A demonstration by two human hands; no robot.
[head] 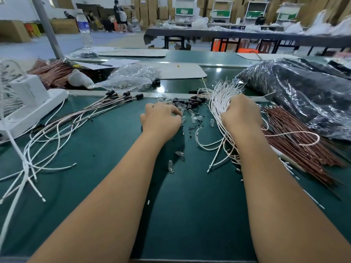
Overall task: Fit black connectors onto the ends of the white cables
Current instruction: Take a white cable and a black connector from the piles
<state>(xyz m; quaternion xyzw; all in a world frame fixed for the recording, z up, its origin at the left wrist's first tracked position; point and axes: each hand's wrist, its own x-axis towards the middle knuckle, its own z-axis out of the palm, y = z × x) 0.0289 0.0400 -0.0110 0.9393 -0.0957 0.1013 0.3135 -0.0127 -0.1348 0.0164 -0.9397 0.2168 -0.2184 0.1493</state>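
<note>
Bright, even overhead light; white glare spots on the green table [218, 70] and black plastic bag [303, 95]. Soft arm shadows. Edges bow, wide-angle; background seems slightly soft.

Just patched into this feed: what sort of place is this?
Most likely a factory assembly floor. A green workbench carries bundled white cables and loose black connectors; stacked cardboard boxes and more long worktables stand behind.

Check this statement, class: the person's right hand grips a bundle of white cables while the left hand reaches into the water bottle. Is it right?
Wrong in one respect. The head view shows the left hand reaching into the loose small parts on the green table, not the water bottle. The right hand does grip the white cables.
</note>
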